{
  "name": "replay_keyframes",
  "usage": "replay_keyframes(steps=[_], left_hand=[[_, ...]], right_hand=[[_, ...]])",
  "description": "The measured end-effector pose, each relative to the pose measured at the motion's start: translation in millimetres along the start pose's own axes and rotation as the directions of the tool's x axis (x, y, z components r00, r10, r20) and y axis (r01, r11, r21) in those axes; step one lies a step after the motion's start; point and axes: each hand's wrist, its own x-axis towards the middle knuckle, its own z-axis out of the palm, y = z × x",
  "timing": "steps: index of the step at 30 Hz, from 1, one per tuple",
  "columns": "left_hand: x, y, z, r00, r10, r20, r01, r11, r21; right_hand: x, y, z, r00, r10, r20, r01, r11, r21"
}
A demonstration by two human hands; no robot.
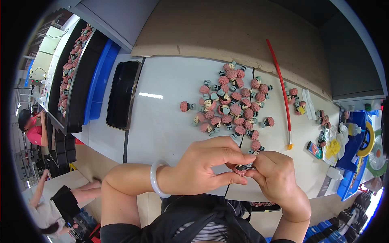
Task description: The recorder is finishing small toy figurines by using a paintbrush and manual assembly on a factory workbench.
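Note:
Between the fingertips of both hands is one small figurine (pixel 240 171) with a pink ruffled part and a dark body, partly covered by the fingers. My left hand (pixel 210 163), a pale bangle (pixel 155 178) on its wrist, pinches it from the left. My right hand (pixel 276 175) is closed on it from the right, its fingers curled. Just beyond the hands, many like figurines (pixel 237 106) in pink, grey-green and black lie in a loose heap on the white table (pixel 162 81). A single figurine (pixel 184 106) lies apart to the left.
A red-handled brush (pixel 279 77) lies right of the heap. At left are a black phone (pixel 124 95), a blue bin (pixel 100 83) and a black tray (pixel 83 69) of figurines. Bottles and a blue crate (pixel 351 174) stand at right. Two people (pixel 35 129) are at far left.

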Motion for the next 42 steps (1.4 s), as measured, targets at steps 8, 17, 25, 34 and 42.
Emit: replay_keyframes(steps=[8, 17, 25, 34, 42], left_hand=[[-1.2, -0.5, 2.9, 0.990, -0.140, 0.002, 0.135, 0.954, -0.268], [0.5, 0.1, -0.1, 0.997, -0.072, 0.020, 0.074, 0.987, -0.142], [0.4, -0.3, -0.1, 0.996, -0.082, 0.037, 0.088, 0.980, -0.181], [0.5, 1.2, 0.0, 0.991, -0.125, 0.054, 0.134, 0.967, -0.215], [0.0, 0.9, -1.4, 0.978, -0.179, 0.106, 0.204, 0.919, -0.337]], right_hand=[[-2.4, 2.8, -2.0, 0.999, -0.028, -0.026, 0.028, 1.000, 0.008], [0.2, 0.1, -3.7, 0.999, -0.036, 0.000, 0.036, 0.999, -0.039], [-0.4, 0.3, -5.2, 1.000, -0.020, 0.007, 0.020, 1.000, -0.006], [-1.0, 1.3, -3.0, 1.000, -0.019, 0.001, 0.019, 1.000, 0.020], [-1.6, 4.1, -2.7, 0.999, -0.044, 0.004, 0.044, 0.999, 0.028]])
